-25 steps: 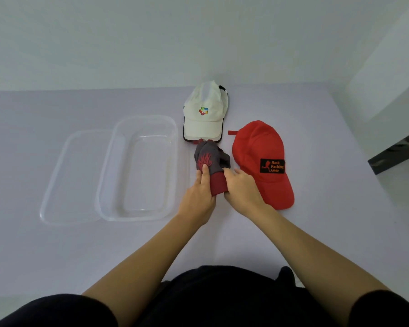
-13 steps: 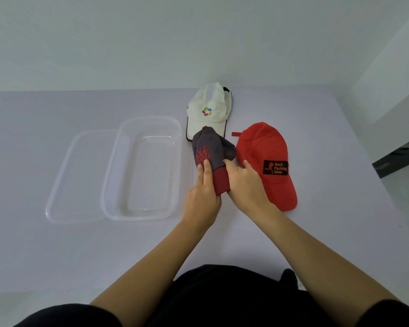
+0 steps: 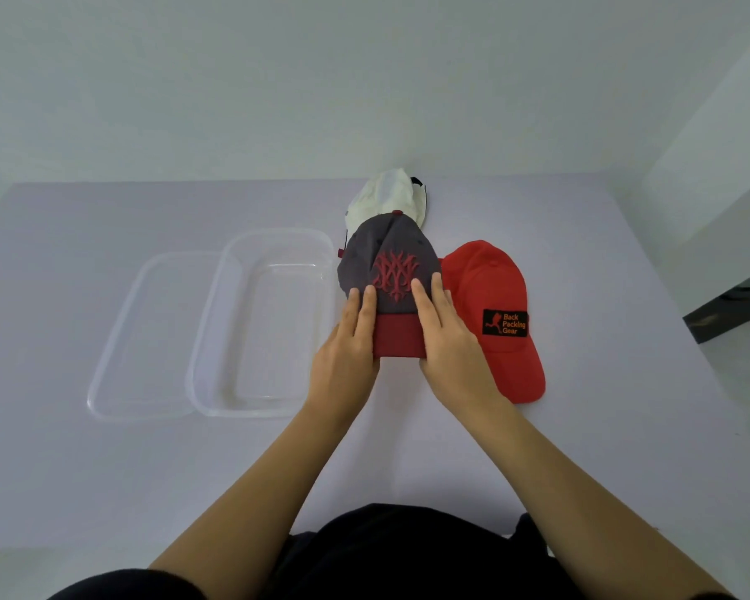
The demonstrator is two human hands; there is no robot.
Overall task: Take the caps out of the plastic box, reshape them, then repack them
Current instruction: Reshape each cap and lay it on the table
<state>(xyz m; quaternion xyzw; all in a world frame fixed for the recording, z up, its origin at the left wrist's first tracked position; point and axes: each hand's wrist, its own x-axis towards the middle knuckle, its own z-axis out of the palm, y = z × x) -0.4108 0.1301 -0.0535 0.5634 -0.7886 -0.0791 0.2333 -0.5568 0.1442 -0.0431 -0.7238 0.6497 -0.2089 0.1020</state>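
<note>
A grey cap (image 3: 386,257) with a dark red brim and a red emblem stands opened out, its crown rounded, in the middle of the table. My left hand (image 3: 349,352) grips its left side and brim, my right hand (image 3: 449,344) its right side. A red cap (image 3: 494,296) with a black patch lies just right of it, partly under my right hand. A white cap (image 3: 386,197) lies behind the grey cap, mostly hidden by it. The clear plastic box (image 3: 217,339) sits to the left with nothing in it.
The box's clear lid (image 3: 118,361) lies flat against the box's left side. The lilac table (image 3: 105,469) ends at a white wall behind and drops off at the right, where dark floor (image 3: 737,305) shows.
The grey cap was folded small between my hands; now its crown is spread out to full shape and faces me. My hands have moved apart to its two sides.
</note>
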